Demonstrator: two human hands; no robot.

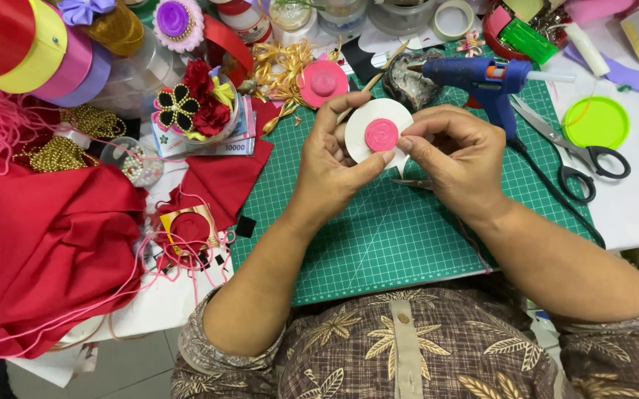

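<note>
From the head view, my left hand [332,166] and my right hand [456,151] together hold a white disc [364,122] above the green cutting mat [378,236]; each grip is clamped on its edge. My thumbs press a pink coiled rosette [381,134] at its centre. A blue glue gun [482,80] lies just behind, scissors [574,151] to the right, red cloth [46,244] on the surface's left.
</note>
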